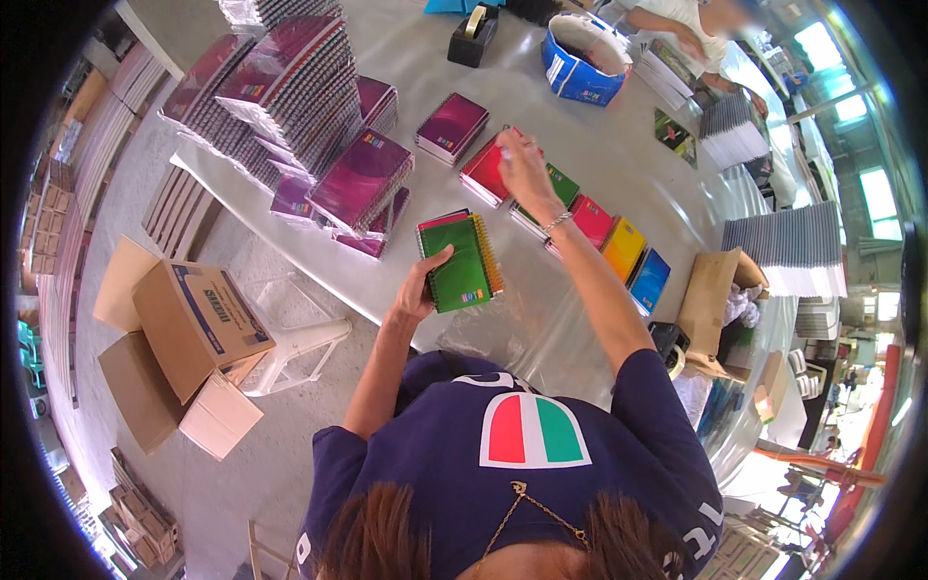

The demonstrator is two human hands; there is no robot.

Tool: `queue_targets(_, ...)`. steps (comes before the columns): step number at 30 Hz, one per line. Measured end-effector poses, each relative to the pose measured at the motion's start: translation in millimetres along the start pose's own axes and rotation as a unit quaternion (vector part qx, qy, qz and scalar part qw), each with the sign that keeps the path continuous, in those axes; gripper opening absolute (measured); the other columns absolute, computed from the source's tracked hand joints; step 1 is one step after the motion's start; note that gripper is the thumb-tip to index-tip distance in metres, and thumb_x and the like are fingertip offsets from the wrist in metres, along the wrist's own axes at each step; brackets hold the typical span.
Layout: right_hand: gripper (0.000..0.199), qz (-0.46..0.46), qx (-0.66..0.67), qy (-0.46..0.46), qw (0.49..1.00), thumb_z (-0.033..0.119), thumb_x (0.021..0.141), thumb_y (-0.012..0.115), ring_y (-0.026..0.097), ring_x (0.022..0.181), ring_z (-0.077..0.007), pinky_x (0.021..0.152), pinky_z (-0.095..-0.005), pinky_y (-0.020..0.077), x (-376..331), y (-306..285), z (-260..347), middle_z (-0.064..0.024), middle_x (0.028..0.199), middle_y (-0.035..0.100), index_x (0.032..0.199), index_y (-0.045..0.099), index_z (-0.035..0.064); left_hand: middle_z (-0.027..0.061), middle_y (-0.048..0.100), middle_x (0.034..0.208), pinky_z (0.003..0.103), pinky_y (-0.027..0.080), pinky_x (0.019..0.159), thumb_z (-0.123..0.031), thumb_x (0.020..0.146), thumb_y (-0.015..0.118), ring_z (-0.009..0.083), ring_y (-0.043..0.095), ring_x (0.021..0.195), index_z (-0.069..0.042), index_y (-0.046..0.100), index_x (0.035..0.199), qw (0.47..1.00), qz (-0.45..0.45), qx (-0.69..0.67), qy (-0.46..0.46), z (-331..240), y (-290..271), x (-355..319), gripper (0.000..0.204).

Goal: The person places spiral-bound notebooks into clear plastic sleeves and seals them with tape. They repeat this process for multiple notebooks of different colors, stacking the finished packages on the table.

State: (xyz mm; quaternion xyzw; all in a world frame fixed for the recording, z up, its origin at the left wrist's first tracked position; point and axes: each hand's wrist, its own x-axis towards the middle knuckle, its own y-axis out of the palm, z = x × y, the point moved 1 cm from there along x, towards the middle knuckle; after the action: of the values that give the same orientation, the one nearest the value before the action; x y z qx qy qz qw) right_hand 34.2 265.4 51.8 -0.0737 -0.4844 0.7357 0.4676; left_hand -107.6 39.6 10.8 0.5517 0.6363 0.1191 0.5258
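My left hand (416, 290) grips a small stack of spiral notebooks, a green notebook (460, 261) on top with a red one and yellow page edges showing beneath. My right hand (527, 169) reaches across the table, its fingers curled at the far edge of a red notebook (483, 176) on a low pile; the fingertips are slightly blurred. A row of small piles runs from there toward the right: a green notebook (561, 191), a pinkish-red notebook (591, 222), a yellow notebook (623, 247) and a blue notebook (652, 275). Beyond the red pile lies a purple notebook pile (452, 126).
Tall stacks of purple notebooks (290, 87) crowd the table's left end. A tape dispenser (474, 37) and a blue-and-white tub (580, 72) stand at the back. Another person (691, 29) works at the far right. An open cardboard box (198, 324) sits by a white chair (300, 333).
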Motion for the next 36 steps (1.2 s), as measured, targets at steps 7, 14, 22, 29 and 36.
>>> queue_targets(7, 0.031, -0.136, 0.296, 0.041, 0.945, -0.007, 0.088, 0.055, 0.063, 0.102, -0.0328, 0.088, -0.0363, 0.0503, 7, -101, 67, -0.0179, 0.103, 0.066, 0.117, 0.054, 0.0049, 0.0116, 0.066, 0.112, 0.035, 0.054, 0.085, -0.047, 0.091, 0.061, 0.0205, 0.065, 0.097, 0.000, 0.058, 0.123, 0.999, 0.026, 0.012, 0.026, -4, 9, -1, 0.057)
queue_targets(14, 0.019, 0.085, 0.639, -0.096, 0.758, -0.010, 0.089, 0.054, 0.057, 0.117, -0.0239, 0.095, -0.0366, 0.0488, -28, -114, 94, -0.0116, 0.105, 0.066, 0.096, 0.061, 0.0061, 0.0147, 0.053, 0.136, 0.042, 0.046, 0.102, -0.077, 0.084, 0.045, 0.0262, 0.057, 0.119, -0.003, 0.042, 0.142, 0.991, 0.103, 0.000, 0.090, -14, 17, -6, 0.094)
queue_targets(22, 0.030, 0.284, 0.309, -0.057, 0.906, -0.015, 0.076, 0.048, 0.049, 0.131, -0.0241, 0.120, -0.0530, 0.0056, -92, -70, 79, 0.0028, 0.105, 0.072, 0.081, 0.065, 0.0087, 0.0181, 0.063, 0.118, 0.039, 0.056, 0.087, -0.041, 0.091, 0.062, 0.0258, 0.067, 0.100, 0.003, 0.048, 0.131, 0.994, 0.099, 0.029, -0.038, -1, 6, -14, 0.061)
queue_targets(29, 0.028, -0.009, 0.317, 0.099, 0.943, -0.015, 0.082, 0.046, 0.059, 0.107, -0.0162, 0.091, -0.0294, 0.0473, -150, -63, 46, -0.0070, 0.110, 0.067, 0.089, 0.066, 0.0033, 0.0133, 0.069, 0.103, 0.036, 0.059, 0.079, -0.024, 0.089, 0.066, 0.0215, 0.069, 0.087, 0.001, 0.058, 0.116, 0.997, 0.049, -0.015, -0.064, 14, 12, -8, 0.037)
queue_targets(36, 0.029, -0.161, 0.331, 0.321, 0.872, -0.015, 0.079, 0.043, 0.064, 0.090, -0.0139, 0.082, -0.0251, 0.0476, -226, -69, -10, -0.0053, 0.092, 0.068, 0.092, 0.065, -0.0018, 0.0117, 0.069, 0.101, 0.035, 0.059, 0.077, -0.023, 0.088, 0.066, 0.0215, 0.070, 0.084, 0.000, 0.060, 0.113, 0.998, 0.034, -0.012, -0.056, 21, 20, -8, 0.035)
